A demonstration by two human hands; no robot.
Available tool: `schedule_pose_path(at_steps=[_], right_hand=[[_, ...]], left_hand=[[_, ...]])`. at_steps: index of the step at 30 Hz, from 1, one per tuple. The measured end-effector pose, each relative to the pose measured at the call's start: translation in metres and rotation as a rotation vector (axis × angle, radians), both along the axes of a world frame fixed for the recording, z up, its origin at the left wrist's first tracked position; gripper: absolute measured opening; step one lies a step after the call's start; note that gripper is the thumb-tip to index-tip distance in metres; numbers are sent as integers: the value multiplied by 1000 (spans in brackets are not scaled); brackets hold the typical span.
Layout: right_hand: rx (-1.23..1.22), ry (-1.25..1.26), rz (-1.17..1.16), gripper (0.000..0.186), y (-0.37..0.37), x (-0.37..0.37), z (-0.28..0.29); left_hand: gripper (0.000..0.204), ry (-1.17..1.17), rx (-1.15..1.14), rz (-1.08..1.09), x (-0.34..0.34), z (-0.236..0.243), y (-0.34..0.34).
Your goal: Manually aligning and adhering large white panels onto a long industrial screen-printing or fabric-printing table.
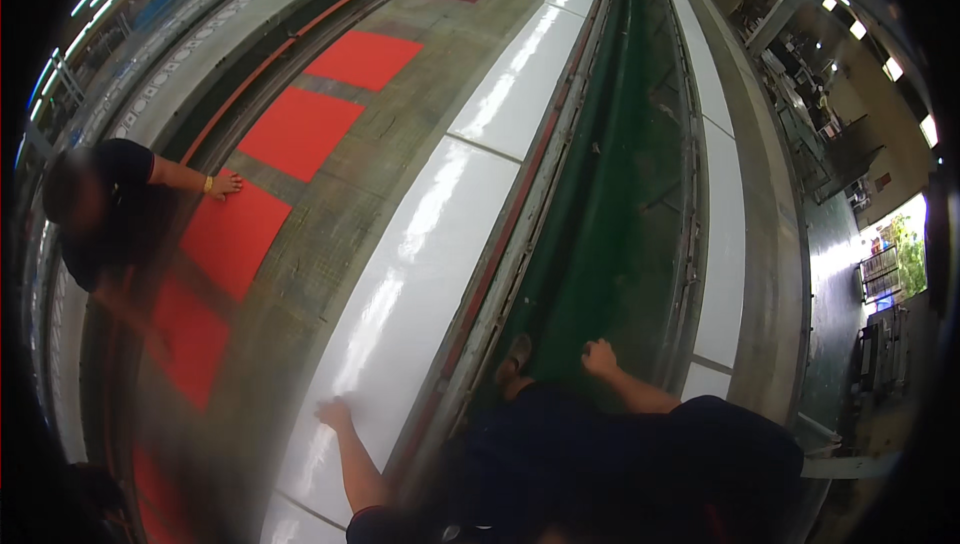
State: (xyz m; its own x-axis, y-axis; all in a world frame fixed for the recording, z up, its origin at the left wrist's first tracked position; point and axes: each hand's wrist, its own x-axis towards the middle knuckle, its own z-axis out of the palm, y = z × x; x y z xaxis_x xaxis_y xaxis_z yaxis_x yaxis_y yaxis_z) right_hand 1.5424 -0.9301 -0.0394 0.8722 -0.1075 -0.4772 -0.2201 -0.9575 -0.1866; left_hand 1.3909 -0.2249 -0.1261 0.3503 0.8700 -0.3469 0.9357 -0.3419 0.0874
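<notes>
At seven o'clock, your left hand (334, 414), fingers part-spread, seems to rest on the white panel (402, 289) running toward one o'clock, gripping nothing. Your right hand (600, 357), at four o'clock, is half-curled, seemingly empty. Dragging or leaning on the left could smudge or shift the panel.

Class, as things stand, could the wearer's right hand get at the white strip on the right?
Probably yes: the right hand hangs free above the green floor, and nothing visible blocks its way to the white strip.
</notes>
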Motion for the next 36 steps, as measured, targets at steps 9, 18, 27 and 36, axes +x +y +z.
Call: schedule_pose_path(at_steps=[9,18,27,36], right_hand=[[304,234,-232,39,-123,78,-44],[369,214,-310,34,-179,197,-38],[373,197,-156,31,-219,386,-65],[325,-196,238,16,-180,732,1]], left_hand=[[110,-241,-182,-178,246,21,-247],[131,-111,-209,136,302,44,-293],[120,-231,-65,231,313,47,-326],[58,-333,137,537,566,51,-464]])
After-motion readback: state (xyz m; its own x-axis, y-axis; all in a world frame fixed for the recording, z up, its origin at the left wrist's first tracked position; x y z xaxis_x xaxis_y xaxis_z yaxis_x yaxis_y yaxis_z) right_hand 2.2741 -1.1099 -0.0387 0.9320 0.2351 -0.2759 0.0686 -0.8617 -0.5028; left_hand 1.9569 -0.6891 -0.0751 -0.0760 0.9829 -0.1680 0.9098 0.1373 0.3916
